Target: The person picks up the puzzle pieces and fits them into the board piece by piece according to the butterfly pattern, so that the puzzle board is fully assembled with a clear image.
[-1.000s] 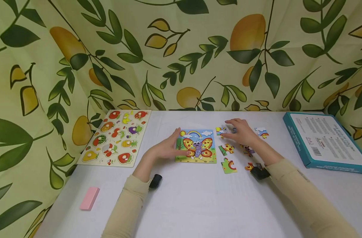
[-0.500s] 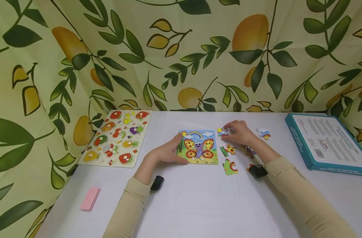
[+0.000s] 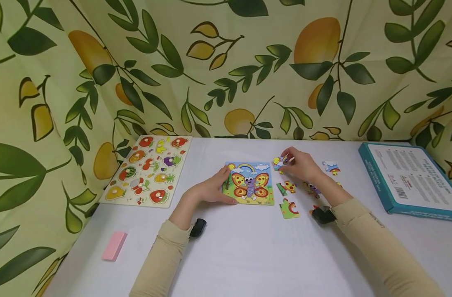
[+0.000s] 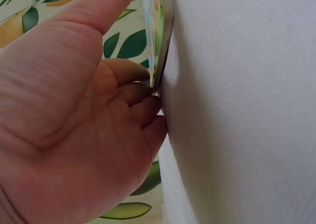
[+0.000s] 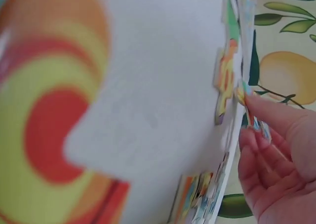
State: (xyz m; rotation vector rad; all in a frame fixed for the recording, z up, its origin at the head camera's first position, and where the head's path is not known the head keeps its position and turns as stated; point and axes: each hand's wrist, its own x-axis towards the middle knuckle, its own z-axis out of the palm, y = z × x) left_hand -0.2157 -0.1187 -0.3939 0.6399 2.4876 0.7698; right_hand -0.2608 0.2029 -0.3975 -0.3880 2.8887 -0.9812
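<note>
A square butterfly puzzle board (image 3: pixel 251 190) lies mid-table. My left hand (image 3: pixel 210 189) holds it at its left side, the thumb along the near edge and fingers at the left; in the left wrist view, the left fingertips (image 4: pixel 154 105) meet the board's edge. Just right of the board, my right hand (image 3: pixel 302 165) pinches a sun-and-sky jigsaw piece (image 3: pixel 279 162) between thumb and fingers. Nearer me lie a green-and-yellow piece (image 3: pixel 286 188) and a green piece with a red arc (image 3: pixel 290 209). Others lie partly hidden under the right forearm, including a purple one (image 3: pixel 314 189).
A rainbow piece (image 3: pixel 331 167) lies beyond the right wrist. At the right stands a flat teal box (image 3: pixel 415 181). To the left are a fruit peg board (image 3: pixel 148 171) and a pink block (image 3: pixel 114 246). A leaf-patterned curtain (image 3: pixel 196 95) hangs along the table's back edge.
The right fingers have closed on the sun piece, which they hovered over a second ago. The left thumb has slid off the board's picture to its near edge.
</note>
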